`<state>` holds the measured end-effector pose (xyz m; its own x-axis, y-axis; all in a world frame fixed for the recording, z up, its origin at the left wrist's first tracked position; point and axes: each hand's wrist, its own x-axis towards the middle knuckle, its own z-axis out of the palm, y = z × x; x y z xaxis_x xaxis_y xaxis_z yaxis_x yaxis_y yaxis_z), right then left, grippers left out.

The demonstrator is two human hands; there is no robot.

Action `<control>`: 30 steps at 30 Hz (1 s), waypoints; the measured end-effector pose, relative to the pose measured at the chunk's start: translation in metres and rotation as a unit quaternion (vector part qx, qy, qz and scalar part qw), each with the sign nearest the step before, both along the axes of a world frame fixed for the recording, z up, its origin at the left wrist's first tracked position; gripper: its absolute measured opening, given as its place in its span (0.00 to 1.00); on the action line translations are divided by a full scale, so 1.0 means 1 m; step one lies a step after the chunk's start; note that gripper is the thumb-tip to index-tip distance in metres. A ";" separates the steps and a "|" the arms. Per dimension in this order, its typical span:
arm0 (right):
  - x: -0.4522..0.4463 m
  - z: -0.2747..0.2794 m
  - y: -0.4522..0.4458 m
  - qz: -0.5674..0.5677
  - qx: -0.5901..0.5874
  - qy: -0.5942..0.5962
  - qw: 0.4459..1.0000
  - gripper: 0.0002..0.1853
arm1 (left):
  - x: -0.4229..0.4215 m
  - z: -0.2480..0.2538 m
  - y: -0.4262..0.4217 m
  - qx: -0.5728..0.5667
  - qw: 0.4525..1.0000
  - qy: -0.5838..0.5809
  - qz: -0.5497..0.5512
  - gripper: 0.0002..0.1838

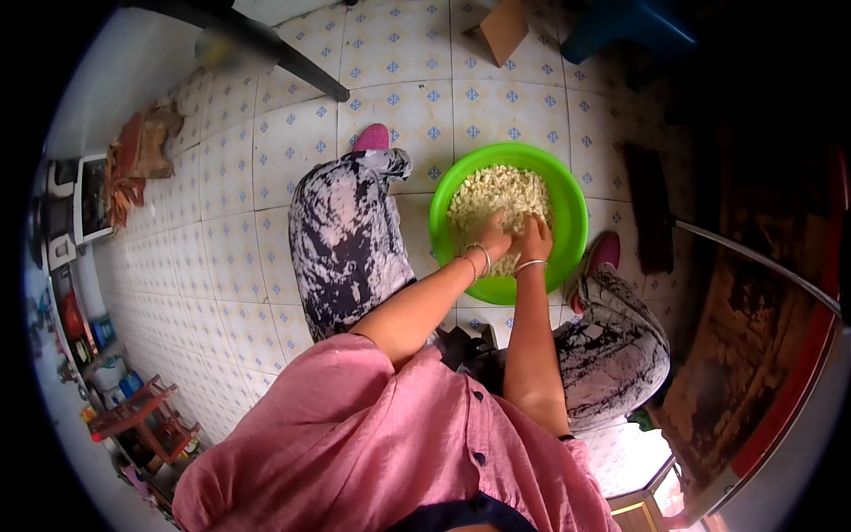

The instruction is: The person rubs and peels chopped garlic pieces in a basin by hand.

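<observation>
A round, bright green basin (pixel 576 217) stands on the tiled floor between my legs. Inside it lies a heap of small pale cream pieces (pixel 505 188), whose exact kind I cannot make out. My left hand (pixel 491 234), with bangles at the wrist, is in the heap with its fingers curled into the pieces and slightly blurred. Close beside it, my right hand (pixel 534 238), also wearing a bangle, bends its fingers into the same heap. Fingertips of both hands are partly hidden among the pieces.
Patterned tiles (pixel 390 53) cover the floor. A dark furniture leg (pixel 306 71), a piece of cardboard (pixel 503 32) and a blue plastic stool (pixel 629 27) are beyond the basin. A dark block (pixel 650 208) lies right; a small reddish wooden stool (pixel 142 412) is left.
</observation>
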<state>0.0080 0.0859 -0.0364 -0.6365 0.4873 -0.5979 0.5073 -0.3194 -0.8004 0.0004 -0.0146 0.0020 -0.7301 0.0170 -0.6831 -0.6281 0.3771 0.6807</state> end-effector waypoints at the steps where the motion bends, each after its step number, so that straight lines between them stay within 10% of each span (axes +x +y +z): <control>1: -0.009 -0.005 0.010 0.029 0.040 -0.010 0.999 0.19 | -0.005 -0.009 0.000 -0.049 0.998 0.027 -0.024 0.29; 7: -0.050 -0.015 0.037 0.016 0.018 -0.026 0.999 0.22 | -0.040 -0.065 -0.014 -0.193 0.948 0.195 0.160 0.21; 10: -0.065 -0.052 0.060 0.085 0.043 -0.041 0.995 0.23 | -0.065 -0.068 -0.024 -0.164 0.980 0.018 0.112 0.23; 11: -0.069 -0.067 0.062 0.095 0.053 -0.079 0.991 0.24 | -0.074 -0.080 -0.028 -0.192 0.981 0.018 -0.030 0.26; 18: -0.087 -0.047 0.036 0.208 0.126 -0.086 0.966 0.25 | -0.084 -0.087 -0.014 -0.173 0.983 0.055 -0.003 0.33; 28: -0.087 -0.054 -0.016 0.187 0.319 -0.016 0.929 0.19 | -0.091 -0.058 -0.003 0.018 0.989 -0.045 0.140 0.27; 30: -0.089 -0.034 -0.019 0.166 0.174 -0.013 0.971 0.16 | -0.091 -0.062 0.001 0.076 0.977 -0.080 0.181 0.26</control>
<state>-0.0811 0.0670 -0.0708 -0.7794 0.4333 -0.4525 0.5579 0.1515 -0.8159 -0.0904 -0.0138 -0.0597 -0.5913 -0.1121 -0.7986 -0.8044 0.0119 0.5939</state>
